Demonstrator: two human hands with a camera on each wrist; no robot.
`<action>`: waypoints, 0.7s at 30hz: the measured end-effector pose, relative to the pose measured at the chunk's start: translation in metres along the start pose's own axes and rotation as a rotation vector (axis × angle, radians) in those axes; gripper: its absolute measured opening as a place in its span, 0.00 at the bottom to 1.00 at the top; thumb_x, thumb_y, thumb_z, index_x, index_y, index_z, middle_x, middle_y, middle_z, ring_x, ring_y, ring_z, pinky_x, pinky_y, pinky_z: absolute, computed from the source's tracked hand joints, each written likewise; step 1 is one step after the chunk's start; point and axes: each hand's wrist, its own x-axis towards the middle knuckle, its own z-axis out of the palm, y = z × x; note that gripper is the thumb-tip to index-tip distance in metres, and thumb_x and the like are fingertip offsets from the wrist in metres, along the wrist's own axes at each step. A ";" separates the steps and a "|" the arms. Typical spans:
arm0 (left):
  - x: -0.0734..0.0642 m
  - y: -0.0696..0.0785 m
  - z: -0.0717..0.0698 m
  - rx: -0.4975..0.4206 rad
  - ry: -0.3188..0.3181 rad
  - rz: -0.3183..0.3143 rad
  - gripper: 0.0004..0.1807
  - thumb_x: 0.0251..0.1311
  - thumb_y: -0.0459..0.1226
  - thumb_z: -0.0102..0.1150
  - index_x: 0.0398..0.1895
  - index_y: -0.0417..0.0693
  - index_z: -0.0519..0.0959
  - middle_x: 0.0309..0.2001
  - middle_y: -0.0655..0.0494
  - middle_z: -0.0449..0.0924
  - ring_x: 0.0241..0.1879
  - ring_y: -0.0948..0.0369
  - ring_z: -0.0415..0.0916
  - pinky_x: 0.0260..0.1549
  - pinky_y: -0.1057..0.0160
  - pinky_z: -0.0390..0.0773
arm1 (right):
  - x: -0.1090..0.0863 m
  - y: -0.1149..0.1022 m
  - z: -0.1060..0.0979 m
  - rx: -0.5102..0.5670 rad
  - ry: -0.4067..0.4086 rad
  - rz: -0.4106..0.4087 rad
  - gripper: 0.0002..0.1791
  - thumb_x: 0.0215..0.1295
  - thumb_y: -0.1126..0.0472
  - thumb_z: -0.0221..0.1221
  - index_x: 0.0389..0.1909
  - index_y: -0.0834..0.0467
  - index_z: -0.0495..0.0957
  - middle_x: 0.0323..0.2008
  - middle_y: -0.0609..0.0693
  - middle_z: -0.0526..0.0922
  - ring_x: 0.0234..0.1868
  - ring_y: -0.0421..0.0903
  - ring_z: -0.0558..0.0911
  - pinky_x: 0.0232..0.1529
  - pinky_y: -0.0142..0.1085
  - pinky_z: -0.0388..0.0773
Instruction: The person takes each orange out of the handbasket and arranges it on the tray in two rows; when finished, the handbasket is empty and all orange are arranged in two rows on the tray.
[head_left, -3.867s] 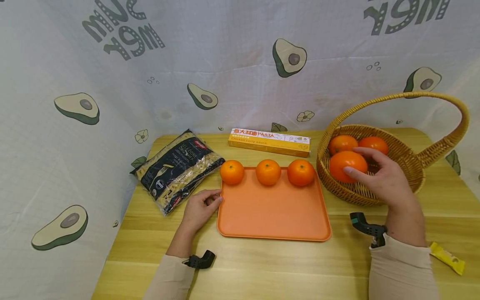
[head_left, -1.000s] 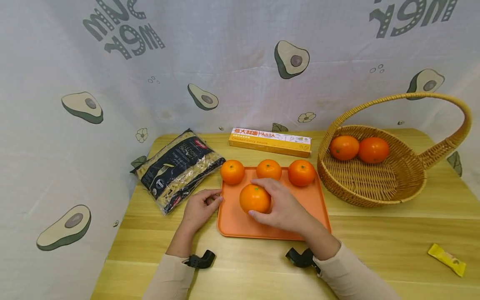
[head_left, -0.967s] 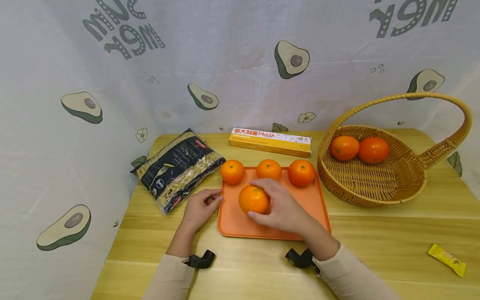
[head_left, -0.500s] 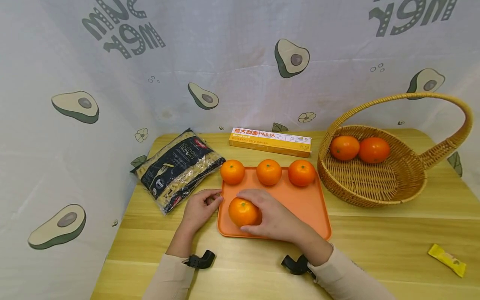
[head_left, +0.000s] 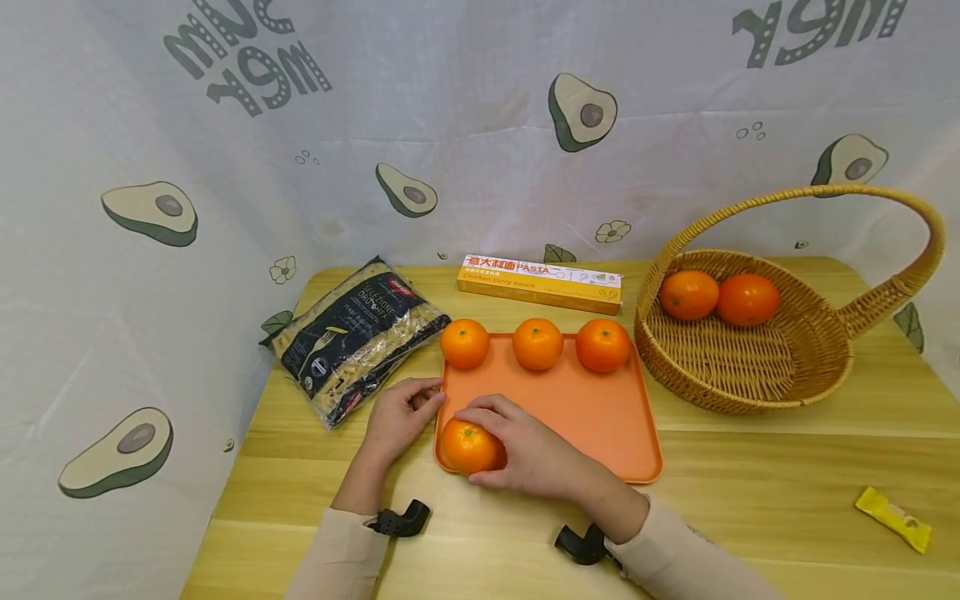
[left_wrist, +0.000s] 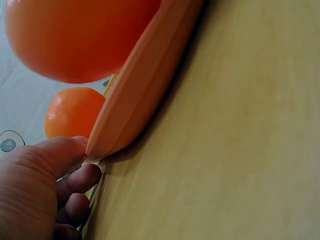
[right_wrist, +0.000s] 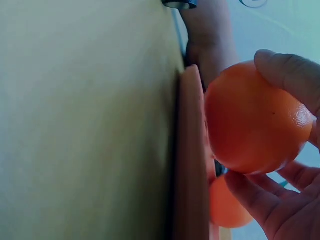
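Note:
My right hand (head_left: 525, 450) grips an orange (head_left: 467, 448) over the front left corner of the orange tray (head_left: 577, 421). The right wrist view has the thumb on one side of this orange (right_wrist: 255, 120) and fingers on the other. Whether its underside touches the tray is hard to tell. At the tray's left edge, my left hand (head_left: 397, 421) holds the rim, thumb tip against it in the left wrist view and fingers curled beside it. Along the tray's back edge sit three oranges, at left (head_left: 464, 343), middle (head_left: 537, 343) and right (head_left: 603, 345).
A wicker basket (head_left: 750, 379) with a tall handle stands at the right, two oranges (head_left: 689, 295) inside. Behind the tray lies a pasta box (head_left: 538, 285). A bag of pasta (head_left: 356, 337) is at the left, a yellow wrapped snack (head_left: 894, 518) at the right front.
My right hand took an orange from the basket and carried it left over the tray, then toward the front left corner and lower. The left hand stays at the rim.

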 end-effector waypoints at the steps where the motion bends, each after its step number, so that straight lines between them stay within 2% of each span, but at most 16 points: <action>1: 0.000 0.000 0.000 0.000 -0.001 0.000 0.14 0.66 0.42 0.68 0.53 0.55 0.87 0.36 0.60 0.86 0.28 0.66 0.74 0.29 0.69 0.75 | 0.000 0.000 0.001 -0.007 -0.003 -0.008 0.39 0.55 0.48 0.76 0.68 0.45 0.73 0.66 0.46 0.72 0.65 0.45 0.75 0.66 0.45 0.77; 6: 0.000 0.001 0.000 0.004 -0.003 -0.001 0.14 0.66 0.43 0.68 0.53 0.55 0.87 0.36 0.60 0.86 0.28 0.66 0.74 0.29 0.69 0.74 | 0.000 0.000 0.004 -0.050 -0.008 -0.037 0.41 0.55 0.47 0.76 0.70 0.48 0.71 0.69 0.47 0.73 0.71 0.48 0.73 0.70 0.49 0.73; 9: 0.000 0.001 0.000 0.003 -0.004 -0.003 0.14 0.66 0.43 0.68 0.53 0.55 0.87 0.36 0.60 0.86 0.28 0.66 0.74 0.29 0.69 0.74 | -0.001 0.001 0.003 -0.047 -0.019 -0.024 0.42 0.58 0.48 0.74 0.72 0.49 0.69 0.71 0.50 0.72 0.73 0.51 0.71 0.71 0.51 0.71; 15: 0.000 0.002 0.000 0.003 -0.010 -0.012 0.14 0.66 0.43 0.68 0.53 0.55 0.87 0.36 0.60 0.86 0.28 0.66 0.74 0.29 0.69 0.74 | -0.004 0.003 0.002 -0.006 -0.026 0.003 0.39 0.59 0.53 0.72 0.72 0.43 0.69 0.69 0.50 0.69 0.67 0.49 0.74 0.66 0.48 0.76; 21: 0.000 0.002 0.000 -0.001 -0.012 -0.017 0.14 0.66 0.43 0.68 0.54 0.55 0.87 0.37 0.59 0.86 0.28 0.66 0.74 0.29 0.69 0.75 | -0.002 0.003 0.004 -0.032 0.006 -0.029 0.38 0.60 0.51 0.73 0.71 0.44 0.70 0.65 0.46 0.72 0.64 0.45 0.77 0.65 0.45 0.77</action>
